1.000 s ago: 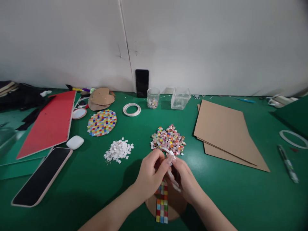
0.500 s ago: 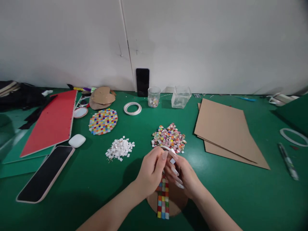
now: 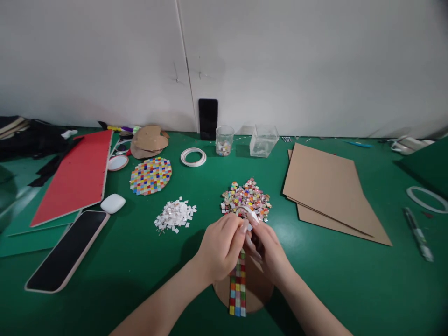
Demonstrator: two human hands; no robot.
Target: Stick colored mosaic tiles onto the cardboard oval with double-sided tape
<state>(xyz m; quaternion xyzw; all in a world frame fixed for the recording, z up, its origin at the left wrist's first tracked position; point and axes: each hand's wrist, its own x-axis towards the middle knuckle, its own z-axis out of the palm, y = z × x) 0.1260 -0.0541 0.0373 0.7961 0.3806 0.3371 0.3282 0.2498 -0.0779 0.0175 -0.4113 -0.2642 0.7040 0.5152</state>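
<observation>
My left hand (image 3: 222, 242) and my right hand (image 3: 269, 245) meet above a round cardboard disc (image 3: 258, 296). Between the fingertips of my left hand is a small white tile (image 3: 249, 227). A white tape roll (image 3: 251, 212) is gripped in my right hand, its curved edge showing above the fingers. Rows of coloured square tiles (image 3: 238, 294) run down the disc, their upper end hidden by the hands. Just beyond the hands lies a pile of mixed coloured tiles (image 3: 247, 196); to the left is a pile of white tiles (image 3: 174, 214).
A finished-looking mosaic disc (image 3: 151, 176), another tape roll (image 3: 193, 157) and a phone (image 3: 68, 252) lie left. A glass cup (image 3: 224, 141) and a clear square box (image 3: 264, 141) stand near the wall. Cardboard sheets (image 3: 325, 186) and a pen (image 3: 418, 233) lie right.
The tape roll has tilted up and shows more above the fingers. My right fingers have curled in, and both hands have drawn closer, uncovering more of the coloured tile rows.
</observation>
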